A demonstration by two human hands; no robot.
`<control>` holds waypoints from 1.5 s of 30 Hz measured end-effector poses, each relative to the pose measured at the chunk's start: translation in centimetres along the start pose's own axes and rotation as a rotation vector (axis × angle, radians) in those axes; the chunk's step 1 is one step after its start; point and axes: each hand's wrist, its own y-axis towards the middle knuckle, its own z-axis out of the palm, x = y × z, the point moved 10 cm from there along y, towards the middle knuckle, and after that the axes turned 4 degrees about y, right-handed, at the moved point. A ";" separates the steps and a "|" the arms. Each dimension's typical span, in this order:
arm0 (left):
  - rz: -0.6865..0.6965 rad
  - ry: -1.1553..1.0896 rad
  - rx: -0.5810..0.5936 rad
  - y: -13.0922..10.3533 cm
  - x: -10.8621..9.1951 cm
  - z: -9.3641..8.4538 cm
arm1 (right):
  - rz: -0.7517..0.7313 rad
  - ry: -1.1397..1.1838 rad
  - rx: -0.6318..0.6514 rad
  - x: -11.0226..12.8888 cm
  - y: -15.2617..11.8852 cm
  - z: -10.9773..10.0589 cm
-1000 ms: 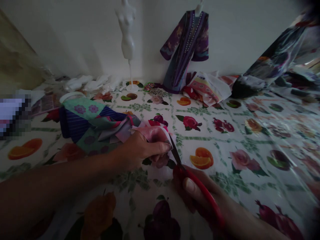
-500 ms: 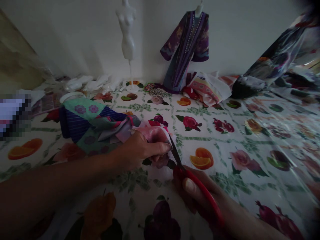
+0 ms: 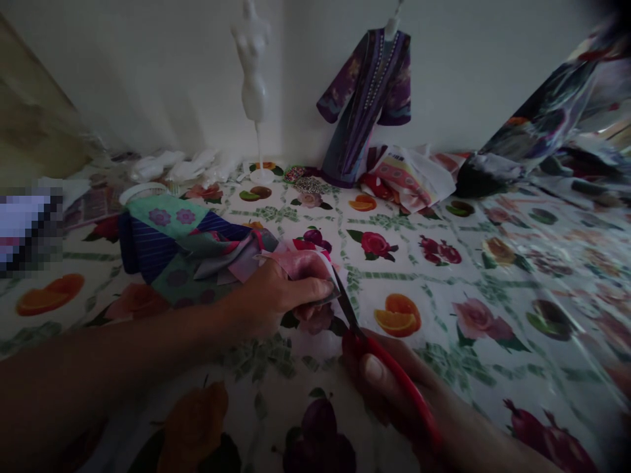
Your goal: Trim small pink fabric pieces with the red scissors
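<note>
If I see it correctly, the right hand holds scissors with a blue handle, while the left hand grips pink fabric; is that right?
The handle is red, not blue, as the head view shows; the right hand holds the scissors and the left hand grips pink fabric.

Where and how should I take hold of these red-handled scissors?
Probably by the red handle, coming from the near right side, where your right hand holds it. The scissors slant so that the dark blades point away and leftward, tips at the pink fabric pinched in your left hand, so the handle end seems the safer grip.
</note>
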 end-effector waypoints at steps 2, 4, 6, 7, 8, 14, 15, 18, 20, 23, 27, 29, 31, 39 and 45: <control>0.012 0.007 0.012 -0.1 0.0 0.0 | -0.005 -0.016 -0.004 0.2 0.0 0.0; 0.030 0.009 0.027 -0.1 0.1 0.0 | -0.022 -0.030 -0.032 0.3 -0.1 -0.3; 0.049 0.011 0.036 0.0 0.1 0.0 | -0.021 -0.021 -0.038 -0.1 -0.1 -0.3; 0.058 0.007 0.037 0.0 0.1 0.0 | -0.014 -0.010 -0.032 -0.4 -0.1 -0.2; 0.067 -0.001 0.043 0.0 0.1 0.0 | -0.007 -0.001 -0.023 -0.6 -0.1 -0.1; 0.061 -0.005 0.036 -0.1 -0.2 0.2 | -0.047 -0.009 0.007 -0.8 -0.2 0.0; 0.060 -0.002 0.026 -0.1 -0.2 0.1 | -0.045 -0.007 0.013 -0.7 -0.3 0.0; 0.073 -0.001 0.031 -0.1 -0.2 0.0 | -0.044 -0.005 0.016 -0.6 -0.4 -0.1; 0.085 0.006 0.049 0.0 -0.2 0.1 | -0.049 -0.004 0.019 -0.6 -0.3 0.0; 0.095 0.002 0.049 0.0 -0.1 0.2 | -0.059 0.017 0.018 -0.9 0.0 0.0; 0.089 -0.030 0.064 0.0 0.0 0.4 | -0.055 0.028 0.036 -1.0 0.1 0.1; 0.089 -0.046 0.080 -0.1 -0.1 0.6 | -0.052 0.018 0.032 -0.9 0.0 0.1; 0.090 -0.052 0.082 -0.1 -0.2 0.6 | -0.045 0.008 0.037 -0.9 0.0 0.1; 0.094 -0.071 0.096 -0.2 -0.1 0.9 | -0.035 -0.001 0.012 -1.4 0.1 0.0; 0.086 -0.077 0.087 -0.4 -0.2 0.8 | 0.015 0.015 0.030 -1.2 -0.2 0.1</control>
